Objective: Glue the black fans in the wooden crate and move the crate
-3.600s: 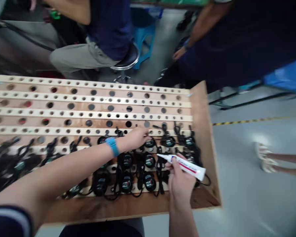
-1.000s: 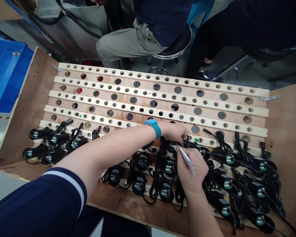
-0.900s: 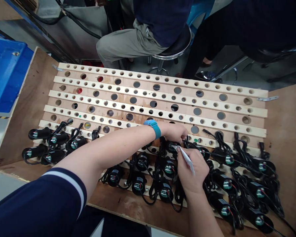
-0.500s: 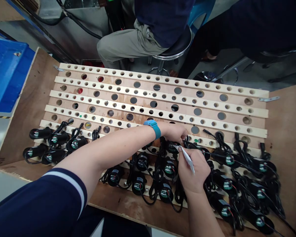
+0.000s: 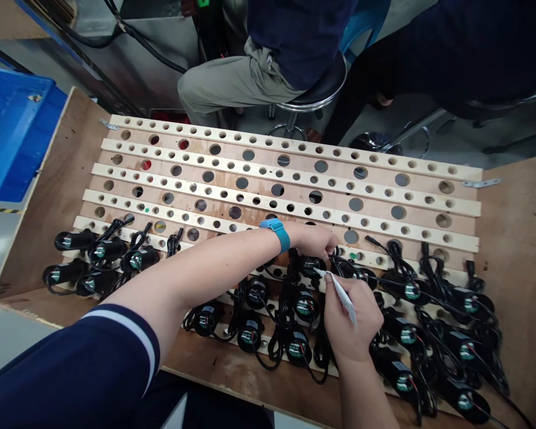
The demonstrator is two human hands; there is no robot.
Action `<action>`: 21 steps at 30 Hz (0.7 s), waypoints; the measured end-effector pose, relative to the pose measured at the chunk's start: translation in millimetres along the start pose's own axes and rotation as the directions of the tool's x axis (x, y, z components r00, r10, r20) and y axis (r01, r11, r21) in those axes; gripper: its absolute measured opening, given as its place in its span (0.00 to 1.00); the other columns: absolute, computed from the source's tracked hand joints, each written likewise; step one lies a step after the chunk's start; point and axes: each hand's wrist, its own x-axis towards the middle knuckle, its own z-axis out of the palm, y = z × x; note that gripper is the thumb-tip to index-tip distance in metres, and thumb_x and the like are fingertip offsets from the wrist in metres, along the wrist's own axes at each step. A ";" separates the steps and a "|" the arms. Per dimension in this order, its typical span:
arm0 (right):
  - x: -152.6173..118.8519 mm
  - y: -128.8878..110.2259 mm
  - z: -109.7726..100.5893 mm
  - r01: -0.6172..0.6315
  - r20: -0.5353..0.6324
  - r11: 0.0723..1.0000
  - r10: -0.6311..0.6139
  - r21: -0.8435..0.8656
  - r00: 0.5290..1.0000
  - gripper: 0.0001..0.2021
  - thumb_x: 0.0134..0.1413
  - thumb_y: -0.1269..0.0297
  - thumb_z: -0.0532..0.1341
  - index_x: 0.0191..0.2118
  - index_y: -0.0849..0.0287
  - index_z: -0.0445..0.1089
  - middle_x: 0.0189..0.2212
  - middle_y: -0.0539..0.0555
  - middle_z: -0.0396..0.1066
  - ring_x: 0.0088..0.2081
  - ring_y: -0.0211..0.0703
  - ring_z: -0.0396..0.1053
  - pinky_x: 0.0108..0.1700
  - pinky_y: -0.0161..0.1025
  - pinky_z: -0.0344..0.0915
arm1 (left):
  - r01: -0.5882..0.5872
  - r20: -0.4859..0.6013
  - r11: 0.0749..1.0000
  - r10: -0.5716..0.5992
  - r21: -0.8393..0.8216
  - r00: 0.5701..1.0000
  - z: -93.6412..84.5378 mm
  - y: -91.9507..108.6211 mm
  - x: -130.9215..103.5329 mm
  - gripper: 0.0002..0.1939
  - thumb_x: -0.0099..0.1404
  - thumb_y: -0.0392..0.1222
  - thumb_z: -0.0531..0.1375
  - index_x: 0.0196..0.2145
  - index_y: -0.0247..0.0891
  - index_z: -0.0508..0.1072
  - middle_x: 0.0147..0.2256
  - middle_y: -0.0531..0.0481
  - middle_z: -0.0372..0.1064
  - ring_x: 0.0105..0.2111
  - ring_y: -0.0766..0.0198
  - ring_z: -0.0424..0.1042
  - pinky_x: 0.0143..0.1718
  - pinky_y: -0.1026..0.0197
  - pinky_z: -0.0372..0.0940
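Note:
My left hand [image 5: 316, 241], below a teal watch band [image 5: 280, 233], is closed with its fingertips on a black cable [image 5: 339, 262] beside a round black device [image 5: 311, 266]. Part of its grip is hidden from me. Between the fingers and thumb of my right hand [image 5: 356, 316] is a white squeeze tube [image 5: 343, 298] with a pointed nozzle. The nozzle tip points left, at the open end of that same device. Green circuit boards show in the ends of similar black devices nearby, such as one below [image 5: 305, 304].
A wooden rack [image 5: 232, 372] with rows of pale drilled strips [image 5: 250, 198] lies before me. More black devices with coiled cables fill its near rows on both sides. A blue bin [image 5: 13, 137] stands at far left. Beyond the rack, people sit on stools [image 5: 310, 106].
The white tube has tilted slightly, and its nozzle now shows more clearly at the black device. My left hand stays almost in place. The whole view has shifted a little.

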 end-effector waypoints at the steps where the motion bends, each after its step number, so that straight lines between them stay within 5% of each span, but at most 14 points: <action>1: -1.8 -1.3 -0.2 -0.009 0.008 1.000 0.009 0.016 1.000 0.02 0.55 0.73 0.65 0.33 0.61 0.72 0.32 0.52 0.73 0.34 0.37 0.69 0.39 0.35 0.66 | 0.000 0.000 1.000 0.000 -0.002 1.000 0.1 -0.3 0.1 0.09 0.63 0.40 0.58 0.40 0.36 0.72 0.40 0.48 0.74 0.36 0.62 0.70 0.33 0.62 0.62; 21: -2.7 -0.3 8.8 0.056 0.100 0.996 -0.062 0.067 0.993 0.04 0.56 0.74 0.63 0.33 0.61 0.69 0.29 0.51 0.68 0.33 0.36 0.66 0.38 0.36 0.64 | -0.009 -0.012 1.000 0.009 -0.028 1.000 -0.7 -2.0 -1.8 0.08 0.61 0.39 0.59 0.39 0.37 0.71 0.39 0.48 0.74 0.35 0.62 0.70 0.34 0.62 0.63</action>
